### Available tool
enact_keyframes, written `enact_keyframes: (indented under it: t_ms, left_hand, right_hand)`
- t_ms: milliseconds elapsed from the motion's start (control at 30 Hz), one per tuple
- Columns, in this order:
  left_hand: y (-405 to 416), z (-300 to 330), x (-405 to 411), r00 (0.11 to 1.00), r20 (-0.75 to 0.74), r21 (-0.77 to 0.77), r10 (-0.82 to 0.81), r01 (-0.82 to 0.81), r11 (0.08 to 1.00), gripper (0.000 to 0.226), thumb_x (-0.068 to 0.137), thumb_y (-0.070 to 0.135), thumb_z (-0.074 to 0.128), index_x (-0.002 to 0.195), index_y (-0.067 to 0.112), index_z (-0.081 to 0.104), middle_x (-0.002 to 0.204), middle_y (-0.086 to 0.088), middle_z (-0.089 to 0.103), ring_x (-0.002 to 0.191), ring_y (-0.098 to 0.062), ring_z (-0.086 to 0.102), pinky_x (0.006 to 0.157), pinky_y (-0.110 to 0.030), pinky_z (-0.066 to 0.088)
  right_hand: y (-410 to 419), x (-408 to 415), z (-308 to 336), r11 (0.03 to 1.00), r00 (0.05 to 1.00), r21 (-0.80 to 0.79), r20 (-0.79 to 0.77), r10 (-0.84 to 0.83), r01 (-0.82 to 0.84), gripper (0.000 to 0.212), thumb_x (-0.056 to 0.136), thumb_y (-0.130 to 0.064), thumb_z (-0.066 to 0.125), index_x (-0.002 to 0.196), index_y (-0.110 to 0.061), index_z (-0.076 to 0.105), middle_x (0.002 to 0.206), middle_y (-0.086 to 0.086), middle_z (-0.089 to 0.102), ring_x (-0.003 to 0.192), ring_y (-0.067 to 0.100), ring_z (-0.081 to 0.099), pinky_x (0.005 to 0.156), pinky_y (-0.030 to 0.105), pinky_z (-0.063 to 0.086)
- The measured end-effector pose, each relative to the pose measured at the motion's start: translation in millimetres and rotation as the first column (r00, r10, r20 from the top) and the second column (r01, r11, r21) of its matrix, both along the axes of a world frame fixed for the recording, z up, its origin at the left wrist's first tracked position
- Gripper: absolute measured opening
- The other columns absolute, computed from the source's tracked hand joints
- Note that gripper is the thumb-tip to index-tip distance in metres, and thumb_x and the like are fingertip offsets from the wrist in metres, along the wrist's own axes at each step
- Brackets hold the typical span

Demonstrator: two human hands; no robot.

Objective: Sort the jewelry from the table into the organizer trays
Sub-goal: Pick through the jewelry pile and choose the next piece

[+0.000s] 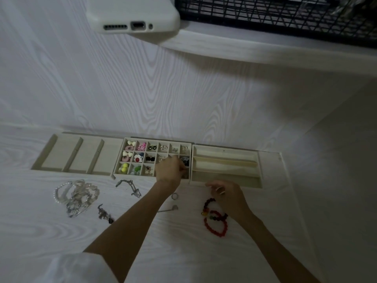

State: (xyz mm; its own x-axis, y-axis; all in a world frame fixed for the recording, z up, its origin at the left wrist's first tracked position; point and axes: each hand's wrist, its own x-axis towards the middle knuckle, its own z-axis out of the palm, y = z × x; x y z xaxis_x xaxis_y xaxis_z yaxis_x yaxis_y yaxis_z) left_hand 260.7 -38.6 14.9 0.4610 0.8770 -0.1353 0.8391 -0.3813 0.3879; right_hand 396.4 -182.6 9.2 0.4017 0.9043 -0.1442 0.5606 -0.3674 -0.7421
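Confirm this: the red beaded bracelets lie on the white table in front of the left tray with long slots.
Wrong tray. The head view shows the red beaded bracelets on the white table in front of the right tray, near the right hand.

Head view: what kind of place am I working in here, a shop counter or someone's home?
Most likely a home, at a white wood-grain table set against a matching wall. It looks like a personal setup: three small organizer trays, loose bracelets, and a black wire basket on a shelf above. No shop fittings show.

Three trays (pixel 155 139) in a row, loose jewelry (pixel 77 196) before them — left hand (pixel 169 170) over middle tray.
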Motion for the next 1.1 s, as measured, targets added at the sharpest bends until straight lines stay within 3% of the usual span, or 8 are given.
enact_keyframes:
  t_ms: [133, 300, 500, 600, 800, 900, 1000, 1100]
  left_hand:
    - [-5, -5, -2, 0.998, 0.042, -0.012, 0.036, -0.035, 0.999, 0.015, 0.084, 0.033, 0.069, 0.099, 0.030, 0.073, 0.094, 0.005, 0.074, 0.085, -0.015, 0.068, 0.071, -0.031, 0.054]
    - [-8, -7, -4, 0.999, 0.048, -0.027, 0.018, -0.017, 0.999, 0.019, 0.094, 0.025, 0.056, 0.108, 0.030, 0.068, 0.104, 0.003, 0.072, 0.095, -0.018, 0.065, 0.075, -0.030, 0.049]
    - [-6, -1, -14, 0.992, 0.022, -0.020, -0.122, 0.123, 0.992, 0.035, 0.093, 0.009, 0.050, 0.117, 0.031, 0.065, 0.114, 0.001, 0.069, 0.105, -0.021, 0.063, 0.089, -0.033, 0.048]
    - [-6, 7, -30, 0.994, 0.083, -0.053, -0.078, 0.082, 0.995, 0.030, 0.096, 0.017, 0.048, 0.114, 0.031, 0.067, 0.111, 0.002, 0.070, 0.100, -0.022, 0.065, 0.083, -0.033, 0.052]
    - [-16, -7, -80, 0.985, 0.115, -0.265, 0.129, -0.095, 0.960, 0.024, 0.094, 0.032, 0.054, 0.112, 0.027, 0.068, 0.111, 0.003, 0.069, 0.101, -0.016, 0.064, 0.080, -0.028, 0.050]
    - [-20, -16, -94, 0.988, 0.091, -0.358, 0.122, -0.082, 0.930, 0.021, 0.093, 0.028, 0.057, 0.109, 0.024, 0.070, 0.113, 0.004, 0.069, 0.102, -0.012, 0.063, 0.080, -0.024, 0.046]
    - [-22, -18, -99, 0.984, 0.122, -0.445, 0.126, -0.060, 0.894, 0.020, 0.090, 0.025, 0.061, 0.107, 0.023, 0.071, 0.113, 0.001, 0.070, 0.102, -0.014, 0.064, 0.092, -0.031, 0.050]
    - [-23, -15, -97, 0.978, 0.162, -0.480, 0.135, -0.041, 0.876, 0.020, 0.088, 0.023, 0.063, 0.106, 0.021, 0.072, 0.113, -0.002, 0.070, 0.101, -0.016, 0.065, 0.093, -0.033, 0.051]
  right_hand:
    - [-3, 2, -1, 1.000, 1.000, 0.001, 0.011, -0.015, 0.015, 0.025, 0.086, -0.003, 0.061, 0.092, -0.024, 0.073, 0.087, -0.010, 0.067, 0.074, 0.005, 0.060, 0.068, 0.022, 0.052]
    - [-4, 1, 1, 1.000, 1.000, -0.014, -0.006, -0.007, 0.007, 0.029, 0.086, -0.003, 0.060, 0.091, -0.029, 0.071, 0.084, -0.014, 0.063, 0.073, 0.000, 0.057, 0.068, 0.020, 0.049]
    - [5, -10, 6, 0.995, 0.996, -0.064, 0.043, 0.079, -0.077, 0.025, 0.089, -0.009, 0.058, 0.100, -0.026, 0.072, 0.097, -0.004, 0.070, 0.076, 0.005, 0.058, 0.069, 0.021, 0.049]
    - [16, -24, 11, 0.977, 0.976, -0.120, 0.104, 0.190, -0.178, 0.027, 0.090, -0.011, 0.055, 0.107, -0.025, 0.071, 0.102, -0.004, 0.069, 0.083, 0.010, 0.060, 0.073, 0.024, 0.050]
    - [40, -68, 2, 0.919, 0.882, -0.193, 0.269, 0.387, -0.344, 0.022, 0.093, -0.021, 0.053, 0.106, -0.023, 0.071, 0.103, 0.002, 0.069, 0.096, 0.021, 0.063, 0.073, 0.027, 0.045]
    - [43, -80, -7, 0.928, 0.878, -0.218, 0.315, 0.361, -0.303, 0.021, 0.094, -0.021, 0.052, 0.100, -0.021, 0.072, 0.099, 0.007, 0.065, 0.095, 0.026, 0.061, 0.075, 0.031, 0.050]
    - [40, -81, -13, 0.946, 0.903, -0.204, 0.301, 0.307, -0.254, 0.020, 0.091, -0.019, 0.056, 0.076, -0.018, 0.070, 0.088, 0.003, 0.061, 0.088, 0.023, 0.061, 0.068, 0.029, 0.048]
    - [38, -80, -11, 0.967, 0.943, -0.167, 0.239, 0.230, -0.194, 0.011, 0.086, -0.023, 0.065, 0.082, -0.019, 0.075, 0.088, -0.002, 0.069, 0.083, 0.014, 0.063, 0.068, 0.024, 0.047]
